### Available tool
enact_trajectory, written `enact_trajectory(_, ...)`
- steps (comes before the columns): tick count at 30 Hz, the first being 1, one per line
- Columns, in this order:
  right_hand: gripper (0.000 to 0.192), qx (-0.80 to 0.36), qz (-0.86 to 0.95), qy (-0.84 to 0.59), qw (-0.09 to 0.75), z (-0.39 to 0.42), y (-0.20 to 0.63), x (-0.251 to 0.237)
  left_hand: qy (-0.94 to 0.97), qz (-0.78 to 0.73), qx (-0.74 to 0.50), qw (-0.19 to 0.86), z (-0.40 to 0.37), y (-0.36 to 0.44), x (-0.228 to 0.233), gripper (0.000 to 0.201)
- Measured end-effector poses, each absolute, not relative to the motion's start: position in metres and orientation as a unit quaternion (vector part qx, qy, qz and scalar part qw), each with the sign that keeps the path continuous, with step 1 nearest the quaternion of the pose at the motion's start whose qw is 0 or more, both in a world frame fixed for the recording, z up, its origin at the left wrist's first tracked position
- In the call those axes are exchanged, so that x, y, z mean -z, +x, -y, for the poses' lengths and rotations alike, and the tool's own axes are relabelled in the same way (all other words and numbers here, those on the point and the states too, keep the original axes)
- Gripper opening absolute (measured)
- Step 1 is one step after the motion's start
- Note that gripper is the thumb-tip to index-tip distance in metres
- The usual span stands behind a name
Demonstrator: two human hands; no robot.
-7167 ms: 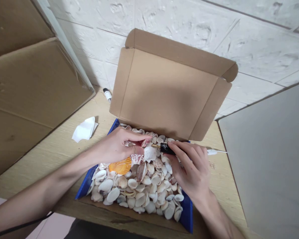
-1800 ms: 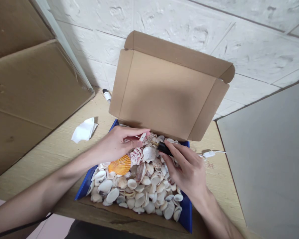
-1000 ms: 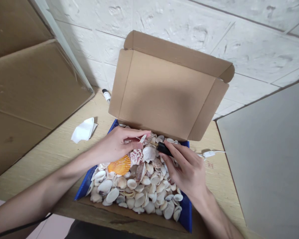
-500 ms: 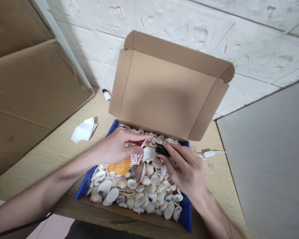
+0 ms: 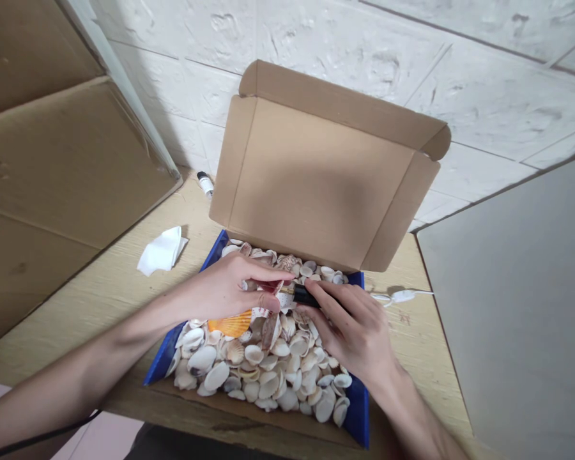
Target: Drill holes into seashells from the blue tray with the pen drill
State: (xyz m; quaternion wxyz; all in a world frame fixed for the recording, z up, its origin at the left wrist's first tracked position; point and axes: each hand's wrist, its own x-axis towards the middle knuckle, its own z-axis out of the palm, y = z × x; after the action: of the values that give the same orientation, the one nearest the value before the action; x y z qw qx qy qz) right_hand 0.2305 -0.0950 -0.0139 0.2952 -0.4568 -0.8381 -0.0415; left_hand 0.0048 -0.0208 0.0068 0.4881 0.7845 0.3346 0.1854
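1. Big cardboard sheet (image 5: 62, 166) leaning at far left; grey board (image 5: 517, 306) standing at right; white brick-pattern wall (image 5: 364, 51) behind.
2. Wooden table (image 5: 110, 281) underneath everything.
3. Open box (image 5: 359, 409) with blue outer walls at table centre, its brown lid (image 5: 316, 179) raised upright against the wall.
4. Heap of shells (image 5: 273, 364) filling the box, mostly white and tan, some speckled red.
5. Left hand (image 5: 225, 291) over the far part of the heap, thumb and fingers pinched shut on a small shell (image 5: 282, 299), half hidden by the fingers.
6. Right hand (image 5: 354, 332) just beside it, almost touching, fingers clamped on a black tool (image 5: 303, 295) whose tip points left and meets the held shell.
7. Orange shell (image 5: 230, 322) lying in the heap directly under the left hand, partly covered by it.
8. Crumpled white tissue (image 5: 163, 250) on the table, left of the box, well apart from it.
9. White cable (image 5: 402, 295) lying on the table just right of the box.
10. Small bottle (image 5: 205, 183) with dark cap near the wall, left of the lid.
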Motion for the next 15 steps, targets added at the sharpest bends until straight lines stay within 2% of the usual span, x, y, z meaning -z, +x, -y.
enact_trajectory(15, 0.034, 0.05, 0.829, -0.459, 0.315, 0.0945, 0.2313, 0.0146, 0.782, -0.334, -0.198, 0.487, 0.0204, 0.0015, -0.0028, 0.039)
